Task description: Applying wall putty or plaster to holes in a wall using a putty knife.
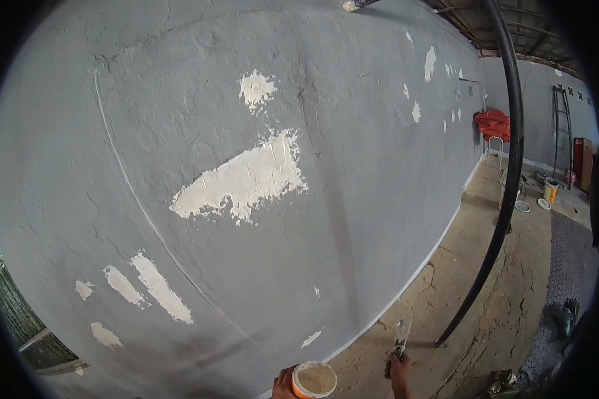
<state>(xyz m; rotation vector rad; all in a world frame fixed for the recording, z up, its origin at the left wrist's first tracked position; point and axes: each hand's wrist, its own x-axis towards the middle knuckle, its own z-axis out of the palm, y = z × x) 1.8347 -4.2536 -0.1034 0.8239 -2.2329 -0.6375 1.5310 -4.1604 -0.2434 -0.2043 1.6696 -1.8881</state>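
Observation:
At the lower edge, my left hand [284,384] is wrapped round the side of an orange-and-white tub [304,392] with off-white paste [315,380] in it. To its right, my right hand [399,370] grips a putty knife [401,336], its smeared blade pointing up and away from me. The knife is apart from both the tub and the wall. Ahead stands a grey wall [393,199] with rough, cracked paint. A large cream-white filler patch [246,179] spreads across its middle, with a smaller patch [257,90] above and several more lower left and far right.
A black pole [514,133] rises from the cracked concrete floor [469,292] on my right. Farther back are a red cloth [493,126] on a metal stand, a yellow bucket [550,191] beside round lids, and a ladder [563,133]. A patterned mat [569,256] lies at the right.

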